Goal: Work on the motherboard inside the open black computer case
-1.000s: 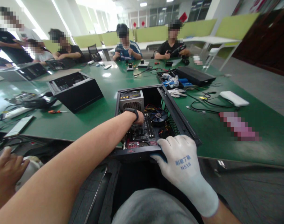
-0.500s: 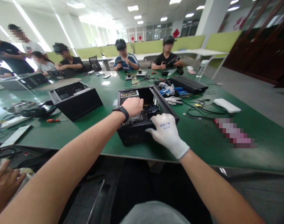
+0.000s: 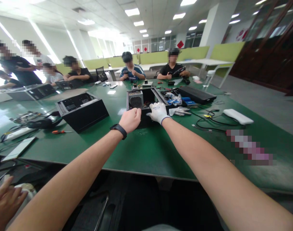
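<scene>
An open black computer case (image 3: 146, 120) lies on the green table, with a grey power supply (image 3: 136, 99) inside at its left. My left hand (image 3: 130, 120), bare and with a black watch at the wrist, is closed at the case's near left edge. In a white glove, my right hand (image 3: 158, 113) grips the near wall of the case, fingers over the top edge and thumb toward the left. The case's inside behind both hands is mostly hidden.
A second black case (image 3: 86, 115) and an orange screwdriver (image 3: 58, 132) are at the left. Right of my case lie gloves (image 3: 180, 111), a black panel (image 3: 196, 95), cables and a white box (image 3: 238, 116). Another person's hand (image 3: 7, 199) is at the lower left. People sit across.
The open case has moved away from me and turned, with my right hand on it. My left hand has come from above its inside to its near edge. The view has tilted up slightly.
</scene>
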A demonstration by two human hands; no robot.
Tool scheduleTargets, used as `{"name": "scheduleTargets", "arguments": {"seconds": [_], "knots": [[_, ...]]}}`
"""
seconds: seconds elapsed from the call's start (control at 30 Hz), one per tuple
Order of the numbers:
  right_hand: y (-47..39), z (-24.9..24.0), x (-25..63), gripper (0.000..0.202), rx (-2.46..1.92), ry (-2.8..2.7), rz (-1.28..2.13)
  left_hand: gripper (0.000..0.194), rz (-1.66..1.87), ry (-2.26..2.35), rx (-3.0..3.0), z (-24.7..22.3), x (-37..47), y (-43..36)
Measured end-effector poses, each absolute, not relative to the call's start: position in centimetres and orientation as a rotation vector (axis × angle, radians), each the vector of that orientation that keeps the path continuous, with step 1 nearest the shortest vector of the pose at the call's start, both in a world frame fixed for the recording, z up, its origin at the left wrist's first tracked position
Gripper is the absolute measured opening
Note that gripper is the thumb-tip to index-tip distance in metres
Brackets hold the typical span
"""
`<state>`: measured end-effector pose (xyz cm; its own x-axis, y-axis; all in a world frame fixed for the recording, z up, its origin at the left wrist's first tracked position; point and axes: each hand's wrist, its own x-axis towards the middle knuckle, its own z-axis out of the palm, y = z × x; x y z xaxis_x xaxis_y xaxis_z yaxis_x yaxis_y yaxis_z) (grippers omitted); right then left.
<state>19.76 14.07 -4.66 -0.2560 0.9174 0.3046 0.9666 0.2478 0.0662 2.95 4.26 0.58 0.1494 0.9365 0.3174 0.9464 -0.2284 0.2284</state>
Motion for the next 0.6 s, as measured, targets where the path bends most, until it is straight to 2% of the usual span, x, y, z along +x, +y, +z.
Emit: {"name": "scheduleTargets", "arguments": {"seconds": [0.17,0.4,0.5,0.6], "knots": [[14.0,-4.4,19.7,0.054,-1.759,-2.328,-0.355,0.042,-0.66,-1.972,-2.363,0.7,2.5,3.5],[8.6,-5.1,20.2,0.052,-1.699,-2.32,-0.348,0.019,-0.823,-1.958,-2.452,2.5,2.7,2.4],[4.7,-5.6,20.8,0.046,-1.672,-2.292,-0.374,0.019,-0.798,-1.962,-2.533,2.7,3.5,2.2],[0.4,-5.8,21.5,0.043,-1.644,-2.276,-0.394,0.026,-0.616,-1.997,-2.609,2.0,4.5,2.0]]}}
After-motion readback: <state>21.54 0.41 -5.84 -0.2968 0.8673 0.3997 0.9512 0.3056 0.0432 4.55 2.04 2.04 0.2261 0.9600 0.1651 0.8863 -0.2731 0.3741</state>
